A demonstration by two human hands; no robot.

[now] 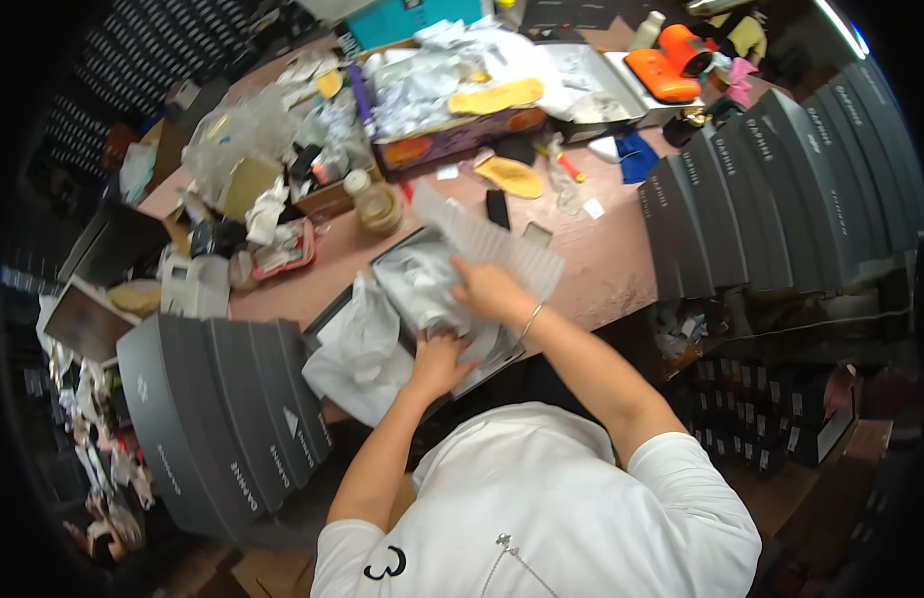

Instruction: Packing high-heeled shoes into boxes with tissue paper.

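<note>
An open dark grey shoebox (pixel 502 356) lies at the near edge of the table, lined with crumpled white tissue paper (pixel 414 279). My left hand (pixel 442 363) is at the near side of the box. Its fingers curl into the tissue paper, its thumb points right, and the fingertips are partly hidden. Above the right part of the box is my right hand (pixel 490 293), with its fingers apart over the paper. A translucent ribbed sheet (pixel 497 244) slants behind my right hand. More tissue (pixel 357 369) hangs over the box's left side. Whatever lies under the paper is hidden.
Stacked grey shoeboxes stand left (pixel 218 419) and right (pixel 781 199). Behind are a purple carton (pixel 452 145) full of paper, a yellow insole (pixel 510 176), a jar (pixel 378 207), a red tray (pixel 285 249) and an orange device (pixel 661 76).
</note>
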